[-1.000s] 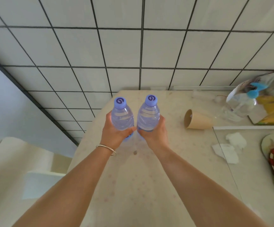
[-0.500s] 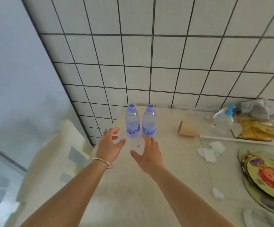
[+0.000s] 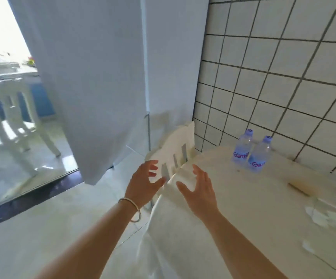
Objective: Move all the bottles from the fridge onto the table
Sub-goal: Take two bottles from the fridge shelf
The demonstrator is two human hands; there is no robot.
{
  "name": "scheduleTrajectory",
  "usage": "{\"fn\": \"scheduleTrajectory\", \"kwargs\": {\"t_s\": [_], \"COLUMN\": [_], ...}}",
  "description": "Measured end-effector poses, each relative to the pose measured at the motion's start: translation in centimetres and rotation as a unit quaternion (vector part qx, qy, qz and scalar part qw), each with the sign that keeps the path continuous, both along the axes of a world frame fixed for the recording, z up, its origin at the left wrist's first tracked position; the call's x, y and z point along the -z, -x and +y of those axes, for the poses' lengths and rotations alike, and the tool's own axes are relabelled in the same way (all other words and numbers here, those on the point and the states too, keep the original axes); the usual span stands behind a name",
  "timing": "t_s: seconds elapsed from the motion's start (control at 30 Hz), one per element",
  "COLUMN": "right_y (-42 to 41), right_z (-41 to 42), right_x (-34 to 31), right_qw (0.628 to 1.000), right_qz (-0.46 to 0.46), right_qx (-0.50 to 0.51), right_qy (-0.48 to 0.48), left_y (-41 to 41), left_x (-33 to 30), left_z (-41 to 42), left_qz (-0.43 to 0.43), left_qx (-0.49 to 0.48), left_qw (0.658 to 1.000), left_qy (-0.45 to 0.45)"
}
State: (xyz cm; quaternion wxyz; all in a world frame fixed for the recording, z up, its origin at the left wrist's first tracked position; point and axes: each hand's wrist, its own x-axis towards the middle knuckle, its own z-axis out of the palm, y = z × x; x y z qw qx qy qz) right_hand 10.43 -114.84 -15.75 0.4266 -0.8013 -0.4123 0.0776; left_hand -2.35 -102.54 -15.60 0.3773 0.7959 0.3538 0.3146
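Two clear water bottles with purple caps stand upright side by side on the pale table point(image 3: 213, 208), close to the tiled wall: one bottle point(image 3: 242, 148) behind, the other bottle point(image 3: 259, 156) just in front and to the right. My left hand point(image 3: 143, 184), with a thin bracelet on the wrist, hovers past the table's left edge, fingers spread, holding nothing. My right hand point(image 3: 199, 190) is above the table's left part, also spread and empty. Both hands are well left of the bottles.
A white curtain point(image 3: 86, 81) hangs at the left in front of a glass door. A white folded board point(image 3: 175, 156) with grey tape leans at the table's far left corner. A paper cup point(image 3: 302, 186) and paper scraps point(image 3: 328, 216) lie on the table's right side.
My hands let go of the two bottles, which now stand on the table. The view has swung left, and both hands have drawn back and left, away from the bottles.
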Motion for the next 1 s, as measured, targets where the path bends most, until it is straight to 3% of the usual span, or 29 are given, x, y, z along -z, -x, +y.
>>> {"fn": "scheduleTrajectory", "kwargs": {"t_s": [0.23,0.57,0.83,1.0], "right_y": [14.8,34.5,46.0,47.5], "right_z": [2.6,12.5,23.5,28.1], "right_x": [2.0,3.3,2.7,2.3], "right_qw": [0.993,0.965,0.970,0.979], "right_qz": [0.047,0.024,0.071,0.067], "right_qx": [-0.109,-0.258,-0.232,-0.193], "right_qy": [0.006,0.026,0.010,-0.007], "left_y": [15.8,39.1,52.2,53.4], "left_x": [2.8,2.4,1.5,1.2], "left_z": [-1.1,4.7,14.0,20.0], "left_qz": [0.006,-0.017,0.012,0.031], "left_qx": [-0.121,-0.277,-0.267,-0.216], "left_qw": [0.992,0.961,0.963,0.975], "left_qy": [-0.032,-0.009,-0.014,-0.034]}}
